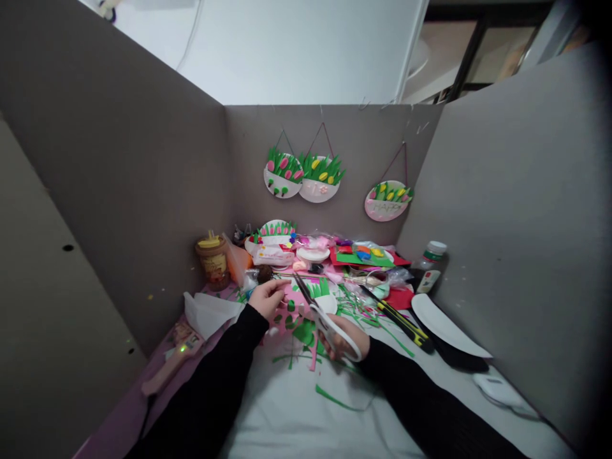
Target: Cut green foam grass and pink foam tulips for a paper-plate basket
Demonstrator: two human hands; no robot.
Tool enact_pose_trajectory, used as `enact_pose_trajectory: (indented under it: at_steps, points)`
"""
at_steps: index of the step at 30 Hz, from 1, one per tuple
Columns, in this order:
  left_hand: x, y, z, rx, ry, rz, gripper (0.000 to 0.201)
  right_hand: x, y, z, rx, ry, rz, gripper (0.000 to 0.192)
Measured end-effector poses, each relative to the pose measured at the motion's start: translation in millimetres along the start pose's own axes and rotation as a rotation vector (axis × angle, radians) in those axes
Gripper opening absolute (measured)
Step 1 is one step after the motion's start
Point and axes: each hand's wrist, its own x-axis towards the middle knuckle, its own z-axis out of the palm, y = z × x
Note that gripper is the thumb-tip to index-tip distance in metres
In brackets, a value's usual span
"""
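My right hand (347,339) is wrapped round the white handles of a pair of scissors (325,322), whose dark blades point up and to the left. My left hand (268,298) is stretched out beside the pink paper (294,298), fingers extended and thumb a little apart; whether the fingertips touch the paper is unclear. Behind the blades lies a half-round white paper plate (327,304) with green paper grass (318,288) on it. Green and pink paper scraps (305,331) are scattered just in front of both hands.
Three decorated plates (321,182) hang on the grey back panel. A brown cup (211,261) and a glue gun (174,363) are on the left. On the right are a yellow-black utility knife (404,324), a bottle (428,264) and a white cut plate (447,326). Craft packets line the back.
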Motion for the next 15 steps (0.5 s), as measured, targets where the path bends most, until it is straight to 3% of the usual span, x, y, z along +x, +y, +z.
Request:
enact_pose_trajectory:
  at_steps: [4, 7, 9, 12, 15]
  points:
    - [-4.0, -0.8, 5.5, -0.083, -0.117, -0.052, 0.045, 3.8, -4.1, -5.7, -0.024, 0.277, -0.198, 0.045]
    - [-12.2, -4.5, 14.4, 0.005, -0.232, -0.013, 0.038, 7.2, -9.3, -1.5, -0.140, 0.485, -0.329, 0.035]
    - [-18.9, -8.9, 22.1, 0.089, -0.297, 0.048, 0.030, 6.8, -11.8, 5.9, -0.214, 0.536, -0.376, 0.029]
    - [-26.7, -13.3, 31.4, 0.227, -0.375, 0.139, 0.023, 4.9, -11.8, 15.8, -0.225, 0.515, -0.364, 0.026]
    - [-27.7, -11.7, 31.5, 0.397, -0.370, 0.244, 0.018, 6.0, -10.9, 10.9, -0.209, 0.525, -0.350, 0.026]
